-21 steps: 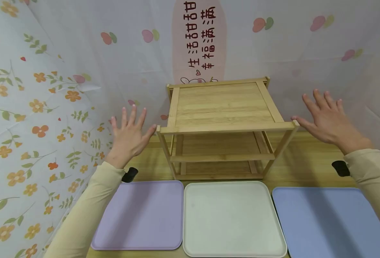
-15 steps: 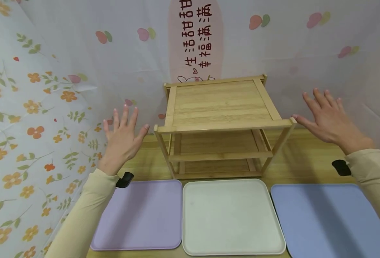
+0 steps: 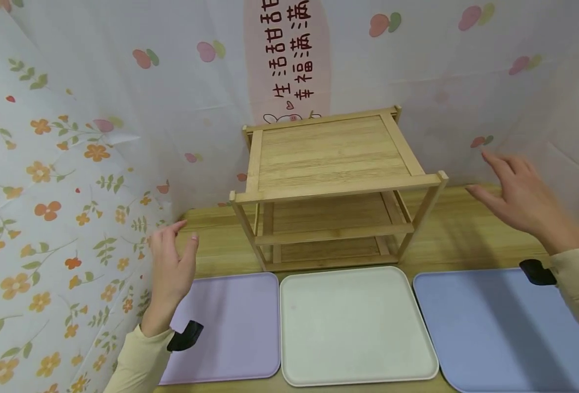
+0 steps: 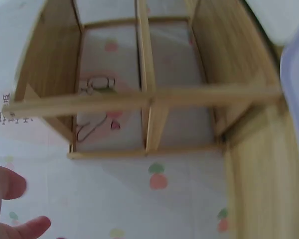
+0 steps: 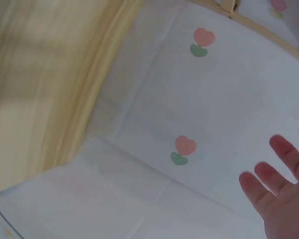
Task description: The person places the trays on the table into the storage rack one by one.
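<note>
A wooden shelf rack (image 3: 338, 153) with a top board and lower levels stands at the middle of the table. To its left, my left hand (image 3: 169, 267) hovers over the far left part of the purple tray (image 3: 240, 327), holding nothing, thumb apart from the fingers. My right hand (image 3: 525, 196) is in the air right of the rack, also bare, its fingers loosely bent. In the left wrist view the rack (image 4: 149, 99) appears from its side, with my fingertips (image 4: 30, 229) at the lower left. The right wrist view has my spread fingers (image 5: 286, 154) before the curtain.
Along the near side lie the purple tray, a pale green tray (image 3: 358, 327) and a blue tray (image 3: 496, 327) on the wooden table (image 3: 452, 234). A printed curtain (image 3: 181, 98) hangs behind the rack and down the left side.
My left hand has come down and nearer, its fingers no longer spread upward. My right hand has shifted right and slightly down. The head view has turned a little; rack and trays stay put.
</note>
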Demonstrator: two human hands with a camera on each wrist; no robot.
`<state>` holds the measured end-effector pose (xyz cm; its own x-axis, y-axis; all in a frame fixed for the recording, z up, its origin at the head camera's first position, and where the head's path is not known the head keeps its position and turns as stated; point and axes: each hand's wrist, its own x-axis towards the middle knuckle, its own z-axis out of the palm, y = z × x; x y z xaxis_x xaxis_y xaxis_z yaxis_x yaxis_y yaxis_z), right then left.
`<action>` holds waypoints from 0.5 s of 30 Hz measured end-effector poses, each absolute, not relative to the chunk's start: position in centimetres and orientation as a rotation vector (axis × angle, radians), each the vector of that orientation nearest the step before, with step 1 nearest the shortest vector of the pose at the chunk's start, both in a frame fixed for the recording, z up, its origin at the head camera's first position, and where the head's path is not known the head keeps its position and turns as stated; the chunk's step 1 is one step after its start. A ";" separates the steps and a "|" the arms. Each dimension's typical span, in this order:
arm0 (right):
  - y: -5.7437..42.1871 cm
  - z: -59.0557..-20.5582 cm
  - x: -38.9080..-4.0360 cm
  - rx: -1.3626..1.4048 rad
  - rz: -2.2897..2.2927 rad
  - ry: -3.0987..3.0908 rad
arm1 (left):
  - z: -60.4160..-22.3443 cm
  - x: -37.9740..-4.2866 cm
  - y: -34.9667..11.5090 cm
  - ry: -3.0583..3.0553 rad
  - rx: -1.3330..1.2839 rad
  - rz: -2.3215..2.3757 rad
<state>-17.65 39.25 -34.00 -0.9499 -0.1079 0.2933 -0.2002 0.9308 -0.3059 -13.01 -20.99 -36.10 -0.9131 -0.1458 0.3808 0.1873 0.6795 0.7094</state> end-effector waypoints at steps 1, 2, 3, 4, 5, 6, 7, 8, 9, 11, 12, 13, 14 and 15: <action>39.4 -34.2 -17.4 0.221 0.494 -2.806 | -36.4 -12.5 -20.8 -2.503 -0.011 -1.151; 39.5 -34.6 -17.2 0.215 0.503 -2.795 | -36.6 -12.1 -20.5 -2.532 0.009 -1.194; 39.6 -34.9 -16.9 0.205 0.501 -2.789 | -36.8 -11.7 -20.2 -2.565 0.021 -1.242; 39.8 -35.2 -16.7 0.199 0.509 -2.784 | -37.1 -11.4 -19.9 -2.604 0.020 -1.309; 39.9 -35.5 -16.4 0.191 0.523 -2.782 | -37.3 -11.1 -19.5 -2.646 0.018 -1.382; 40.1 -35.7 -16.1 0.181 0.535 -2.779 | -37.6 -10.9 -19.0 -2.695 0.010 -1.447; 40.2 -36.0 -15.8 0.171 0.542 -2.780 | -37.9 -10.6 -18.4 -2.741 -0.007 -1.525; 40.4 -36.3 -15.5 0.158 0.549 -2.782 | -38.3 -10.4 -17.8 -2.775 -0.021 -1.609; 40.5 -36.6 -15.2 0.141 0.552 -2.789 | -38.6 -10.3 -17.2 -2.800 -0.042 -1.690; 40.8 -37.3 -14.6 0.119 0.573 -2.792 | -39.4 -10.1 -15.9 -2.828 -0.087 -1.818; 41.0 -37.7 -14.3 0.116 0.581 -2.790 | -39.8 -10.0 -15.3 -2.830 -0.115 -1.865; 41.2 -38.2 -14.0 0.108 0.593 -2.796 | -40.2 -9.9 -14.7 -2.825 -0.152 -1.905; 41.3 -38.7 -13.7 0.095 0.602 -2.805 | -40.5 -9.9 -14.1 -2.817 -0.185 -1.938; 41.6 -39.2 -13.4 0.095 0.609 -2.808 | -40.9 -9.8 -13.5 -2.807 -0.214 -1.969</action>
<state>-13.40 41.55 -39.21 -0.9624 -0.0075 0.2715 -0.1194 0.9096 -0.3980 -9.80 -13.48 -40.88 -0.9496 0.2654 -0.1669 -0.0666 0.3494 0.9346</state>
